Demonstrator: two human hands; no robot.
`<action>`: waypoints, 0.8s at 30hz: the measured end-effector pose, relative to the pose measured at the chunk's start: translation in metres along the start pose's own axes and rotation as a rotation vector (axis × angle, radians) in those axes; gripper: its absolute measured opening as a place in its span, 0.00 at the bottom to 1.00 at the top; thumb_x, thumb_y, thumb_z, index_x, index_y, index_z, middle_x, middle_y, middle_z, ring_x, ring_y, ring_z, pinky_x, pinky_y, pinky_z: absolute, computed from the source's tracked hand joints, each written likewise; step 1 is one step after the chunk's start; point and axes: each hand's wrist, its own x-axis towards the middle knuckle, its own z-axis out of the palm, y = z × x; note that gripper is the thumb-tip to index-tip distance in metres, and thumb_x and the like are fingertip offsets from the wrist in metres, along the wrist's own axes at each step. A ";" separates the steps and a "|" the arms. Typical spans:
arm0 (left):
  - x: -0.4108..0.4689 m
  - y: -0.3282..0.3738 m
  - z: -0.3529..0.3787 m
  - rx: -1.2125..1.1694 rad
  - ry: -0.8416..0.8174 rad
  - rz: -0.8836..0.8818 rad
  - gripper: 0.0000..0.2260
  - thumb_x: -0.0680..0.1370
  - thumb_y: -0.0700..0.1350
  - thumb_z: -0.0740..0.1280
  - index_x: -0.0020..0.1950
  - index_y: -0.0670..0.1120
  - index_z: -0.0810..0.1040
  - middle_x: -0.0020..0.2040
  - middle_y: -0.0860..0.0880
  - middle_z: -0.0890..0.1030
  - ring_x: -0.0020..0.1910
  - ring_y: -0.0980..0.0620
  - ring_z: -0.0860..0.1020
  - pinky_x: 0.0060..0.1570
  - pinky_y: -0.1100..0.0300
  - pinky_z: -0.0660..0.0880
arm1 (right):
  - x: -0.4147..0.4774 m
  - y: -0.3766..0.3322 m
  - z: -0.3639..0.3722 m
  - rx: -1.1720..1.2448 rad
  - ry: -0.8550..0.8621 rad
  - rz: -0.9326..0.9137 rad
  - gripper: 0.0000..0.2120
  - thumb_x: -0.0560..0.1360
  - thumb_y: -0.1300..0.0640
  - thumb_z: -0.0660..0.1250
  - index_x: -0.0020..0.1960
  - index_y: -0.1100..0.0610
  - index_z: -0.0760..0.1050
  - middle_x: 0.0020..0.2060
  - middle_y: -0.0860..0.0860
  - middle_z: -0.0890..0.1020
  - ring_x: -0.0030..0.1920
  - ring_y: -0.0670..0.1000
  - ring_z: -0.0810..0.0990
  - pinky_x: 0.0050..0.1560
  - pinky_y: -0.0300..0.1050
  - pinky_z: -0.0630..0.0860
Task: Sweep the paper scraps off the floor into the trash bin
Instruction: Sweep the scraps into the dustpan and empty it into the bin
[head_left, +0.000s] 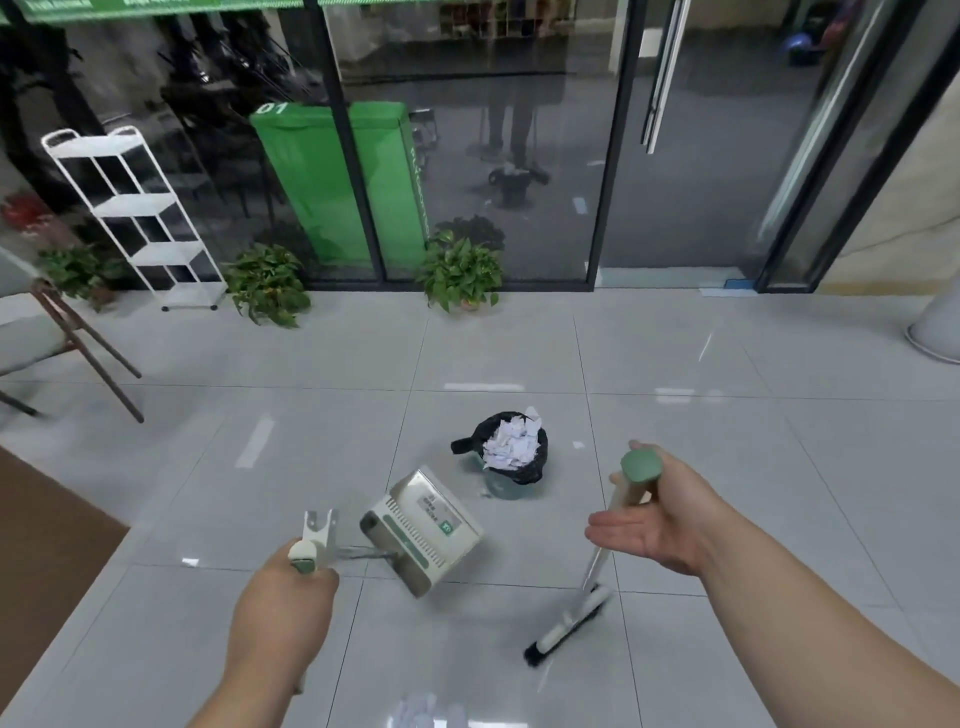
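Between sweeps. Left hand (283, 592) clamped on dustpan (421, 530) handle; right hand (657, 514) loosely open around broom (582, 597). Trash bin (511, 457) already full of scraps; remaining paper scraps (426, 712) lie near the feet. Next: regrip broom, sweep those in.

Probably an office lobby, glass doors (675, 145), grey tiled floor (727, 467), potted plants (460, 273), white shelf rack (140, 208)

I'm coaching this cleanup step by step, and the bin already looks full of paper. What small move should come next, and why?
Probably close the right hand around the broom: its fingers are spread and the handle only leans against it. The left hand holds the dustpan lifted near the trash bin, and paper scraps still lie at the person's feet.
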 end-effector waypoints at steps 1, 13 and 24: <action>0.000 -0.008 0.001 -0.010 -0.011 -0.022 0.07 0.73 0.39 0.64 0.43 0.51 0.77 0.32 0.42 0.81 0.31 0.38 0.81 0.37 0.46 0.82 | -0.003 0.003 0.006 -0.006 0.009 0.010 0.20 0.78 0.49 0.65 0.58 0.65 0.74 0.64 0.75 0.72 0.54 0.76 0.79 0.45 0.68 0.82; 0.010 -0.074 0.017 -0.172 -0.147 -0.128 0.07 0.74 0.36 0.65 0.44 0.46 0.79 0.29 0.42 0.78 0.24 0.43 0.76 0.27 0.54 0.76 | 0.007 0.109 0.031 -0.043 0.209 0.294 0.07 0.71 0.74 0.62 0.45 0.65 0.73 0.37 0.60 0.77 0.30 0.57 0.76 0.28 0.51 0.82; 0.018 -0.063 0.056 -0.247 -0.231 -0.163 0.05 0.76 0.36 0.65 0.43 0.44 0.79 0.29 0.44 0.74 0.25 0.44 0.71 0.28 0.56 0.71 | 0.054 0.117 -0.019 -0.472 0.364 0.182 0.05 0.74 0.69 0.62 0.46 0.61 0.72 0.34 0.58 0.75 0.25 0.53 0.74 0.28 0.40 0.75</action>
